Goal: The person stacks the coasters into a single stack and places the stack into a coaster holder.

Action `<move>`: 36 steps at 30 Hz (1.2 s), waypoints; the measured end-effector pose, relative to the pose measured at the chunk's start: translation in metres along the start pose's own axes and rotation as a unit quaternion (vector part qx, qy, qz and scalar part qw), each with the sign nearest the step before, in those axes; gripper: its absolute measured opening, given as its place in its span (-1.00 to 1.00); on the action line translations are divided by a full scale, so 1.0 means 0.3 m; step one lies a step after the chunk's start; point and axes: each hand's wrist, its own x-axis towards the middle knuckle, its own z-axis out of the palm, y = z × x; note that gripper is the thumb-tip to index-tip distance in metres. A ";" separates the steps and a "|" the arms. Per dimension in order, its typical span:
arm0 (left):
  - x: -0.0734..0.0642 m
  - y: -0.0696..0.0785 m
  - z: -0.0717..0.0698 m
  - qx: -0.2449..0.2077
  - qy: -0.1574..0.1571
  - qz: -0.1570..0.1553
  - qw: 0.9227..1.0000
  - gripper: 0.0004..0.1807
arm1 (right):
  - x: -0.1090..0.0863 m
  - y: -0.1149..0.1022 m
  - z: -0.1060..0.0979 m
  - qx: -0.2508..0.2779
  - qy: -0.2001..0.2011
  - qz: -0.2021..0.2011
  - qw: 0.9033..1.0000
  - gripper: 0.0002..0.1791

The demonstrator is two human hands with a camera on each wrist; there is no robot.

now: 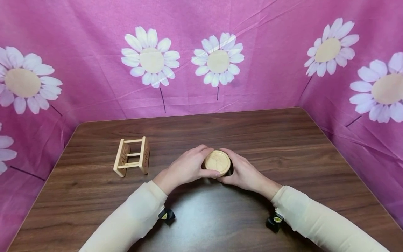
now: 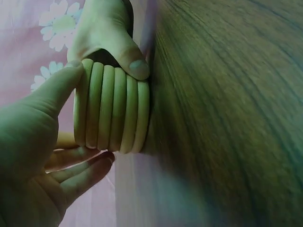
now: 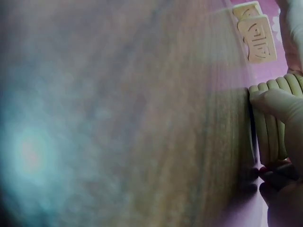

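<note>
A stack of several round pale wooden coasters [image 1: 217, 162] stands upright on the table, a faint engraved design on its top disc. My left hand [image 1: 189, 166] grips the stack from the left, its thumb at the near edge of the top coaster and its fingers round the far side. From the right, my right hand [image 1: 247, 175] holds the same stack lower down. In the left wrist view the right thumb [image 2: 135, 66] lies against the lower coasters [image 2: 137, 113]. Part of the right hand's fingers is hidden behind the stack.
A small wooden rack [image 1: 145, 154] with carved side panels and thin crossbars stands on the left of the brown wood-grain table [image 1: 267, 136]. Behind the table and at its sides hangs a pink cloth [image 1: 189, 98] with white daisies.
</note>
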 end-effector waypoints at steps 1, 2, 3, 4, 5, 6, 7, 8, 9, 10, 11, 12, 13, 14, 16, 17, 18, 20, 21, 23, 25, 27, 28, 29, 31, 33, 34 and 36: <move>-0.003 -0.005 -0.001 -0.009 -0.001 -0.004 1.000 -0.12 | 0.002 -0.002 -0.003 0.001 -0.003 0.003 1.000 0.01; -0.007 -0.011 -0.001 -0.017 -0.001 -0.007 1.000 -0.11 | 0.005 -0.004 -0.006 0.001 -0.005 0.003 1.000 0.00; -0.010 -0.016 -0.002 -0.025 -0.002 -0.008 1.000 -0.11 | 0.007 -0.006 -0.009 0.002 -0.006 0.001 1.000 -0.02; -0.014 -0.022 -0.002 -0.032 -0.001 -0.007 0.999 -0.10 | 0.008 -0.007 -0.011 0.003 -0.007 0.001 1.000 -0.02; -0.017 -0.028 -0.002 -0.037 0.001 -0.006 0.999 -0.10 | 0.008 -0.007 -0.013 0.003 -0.007 -0.001 1.000 -0.03; -0.021 -0.034 -0.003 -0.041 0.002 -0.003 0.999 -0.10 | 0.009 -0.009 -0.015 0.003 -0.007 -0.003 1.000 -0.03; -0.024 -0.039 -0.003 -0.046 0.002 -0.001 0.999 -0.11 | 0.009 -0.009 -0.017 0.004 -0.008 -0.005 1.000 -0.04; -0.027 -0.044 -0.003 -0.049 0.003 0.002 0.999 -0.11 | 0.009 -0.009 -0.019 0.004 -0.008 -0.006 1.000 -0.04; -0.029 -0.049 -0.003 -0.053 0.005 0.005 0.999 -0.13 | 0.009 -0.009 -0.020 0.004 -0.008 -0.007 1.000 -0.05; -0.032 -0.053 -0.002 -0.057 0.006 0.006 0.998 -0.14 | 0.009 -0.009 -0.021 0.004 -0.008 -0.009 1.000 -0.05; -0.034 -0.057 -0.001 -0.061 0.008 0.008 0.998 -0.15 | 0.008 -0.009 -0.023 0.005 -0.008 -0.011 1.000 -0.06; -0.036 -0.061 0.001 -0.066 0.009 0.010 0.998 -0.16 | 0.008 -0.010 -0.024 0.008 -0.008 -0.012 1.000 -0.06; -0.038 -0.065 0.003 -0.070 0.012 0.013 0.997 -0.17 | 0.007 -0.009 -0.025 0.009 -0.008 -0.013 1.000 -0.07; -0.040 -0.068 0.005 -0.075 0.014 0.014 0.997 -0.18 | 0.007 -0.011 -0.026 0.009 -0.008 -0.014 1.000 -0.07; -0.044 -0.074 0.009 -0.088 0.016 0.013 0.996 -0.19 | 0.006 -0.014 -0.029 0.013 -0.009 -0.014 1.000 -0.07; -0.047 -0.077 0.010 -0.096 0.017 0.012 0.995 -0.20 | 0.006 -0.016 -0.030 0.014 -0.011 -0.013 1.000 -0.08; -0.050 -0.078 0.011 -0.105 0.017 0.009 0.994 -0.20 | 0.006 -0.017 -0.031 0.014 -0.012 -0.012 1.000 -0.08; -0.055 -0.081 0.012 -0.125 0.015 0.000 0.992 -0.21 | 0.006 -0.022 -0.034 0.017 -0.015 -0.008 1.000 -0.08; -0.058 -0.083 0.013 -0.135 0.015 -0.005 0.991 -0.21 | 0.007 -0.024 -0.035 0.020 -0.017 -0.006 1.000 -0.09; -0.062 -0.085 0.013 -0.157 0.015 -0.014 0.987 -0.22 | 0.007 -0.027 -0.038 0.027 -0.019 -0.002 0.999 -0.10; -0.066 -0.086 0.014 -0.175 0.017 -0.022 0.984 -0.22 | 0.007 -0.032 -0.043 0.037 -0.020 0.004 0.999 -0.09; -0.068 -0.087 0.014 -0.189 0.022 -0.027 0.981 -0.23 | 0.006 -0.037 -0.048 0.048 -0.019 0.011 0.999 -0.10; -0.070 -0.086 0.013 -0.196 0.024 -0.029 0.980 -0.24 | 0.006 -0.039 -0.050 0.053 -0.018 0.014 0.998 -0.10; -0.071 -0.085 0.011 -0.203 0.027 -0.031 0.978 -0.25 | 0.006 -0.042 -0.052 0.062 -0.018 0.018 0.998 -0.11; -0.074 -0.083 0.009 -0.213 0.029 -0.039 0.976 -0.27 | 0.006 -0.046 -0.058 0.078 -0.018 0.024 0.996 -0.13; -0.076 -0.081 0.007 -0.229 0.031 -0.045 0.972 -0.29 | 0.006 -0.049 -0.062 0.096 -0.016 0.026 0.995 -0.15; -0.077 -0.081 0.007 -0.241 0.031 -0.046 0.969 -0.31 | 0.006 -0.050 -0.064 0.104 -0.015 0.028 0.994 -0.16; -0.079 -0.081 0.008 -0.269 0.032 -0.050 0.961 -0.33 | 0.005 -0.051 -0.067 0.118 -0.011 0.028 0.993 -0.17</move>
